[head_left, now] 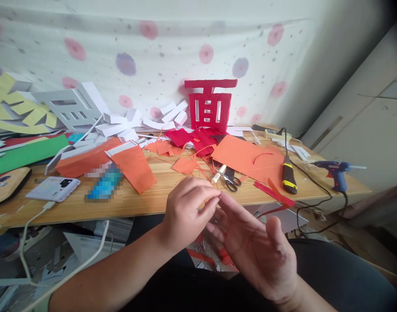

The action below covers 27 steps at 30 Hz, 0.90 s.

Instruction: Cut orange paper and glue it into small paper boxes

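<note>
My left hand [188, 212] is closed in a pinch at the fingertips of my right hand, in front of the table edge. Whatever lies in the pinch, if anything, is too small to make out. My right hand [263, 251] is open, palm turned up, thumb apart and fingers stretched toward the left hand. Just beyond both hands lie black-handled scissors [232, 184] and a small cream-coloured stick-like piece [219, 173]. Orange sheet material [247, 156] and orange scraps [184, 165] spread around them. Behind stands a red cut-out character [209, 106], upright near the curtain.
A blue glue gun [339, 173] and a black-yellow tool [288, 177] with cords are at the right. A phone [55, 189] on a white cable lies left, near an orange-covered piece [131, 167]. White foam pieces [77, 108] and a green sheet [29, 155] fill the back left.
</note>
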{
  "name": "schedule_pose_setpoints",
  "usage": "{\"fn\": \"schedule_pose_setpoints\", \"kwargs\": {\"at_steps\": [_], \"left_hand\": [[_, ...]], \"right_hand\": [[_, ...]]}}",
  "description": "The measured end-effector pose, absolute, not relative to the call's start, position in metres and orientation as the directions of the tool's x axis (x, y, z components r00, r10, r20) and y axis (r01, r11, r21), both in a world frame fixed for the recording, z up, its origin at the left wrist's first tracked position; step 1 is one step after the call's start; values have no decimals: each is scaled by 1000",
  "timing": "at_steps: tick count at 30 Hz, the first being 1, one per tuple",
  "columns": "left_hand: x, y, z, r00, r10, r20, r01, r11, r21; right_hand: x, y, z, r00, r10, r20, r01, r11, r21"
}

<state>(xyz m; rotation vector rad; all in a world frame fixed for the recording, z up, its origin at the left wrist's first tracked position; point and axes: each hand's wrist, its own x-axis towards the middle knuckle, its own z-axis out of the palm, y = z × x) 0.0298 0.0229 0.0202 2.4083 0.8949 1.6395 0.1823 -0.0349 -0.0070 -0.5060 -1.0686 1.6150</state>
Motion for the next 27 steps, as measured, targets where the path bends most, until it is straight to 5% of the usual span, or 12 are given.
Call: {"fn": "schedule_pose_setpoints", "kwargs": {"at_steps": [8, 18, 27], "left_hand": [[25, 27, 14, 332, 386, 860, 481, -854, 197], [19, 35, 8, 419, 389, 821, 627, -777, 48], [12, 36, 8, 343, 465, 816, 575, -791, 208]], "right_hand": [[180, -38, -8, -358, 914, 191, -701, -127, -702], [169, -38, -16, -389, 913, 123, -748, -236, -620], [164, -35, -16, -418, 897, 141, -685, -210, -697]]}}
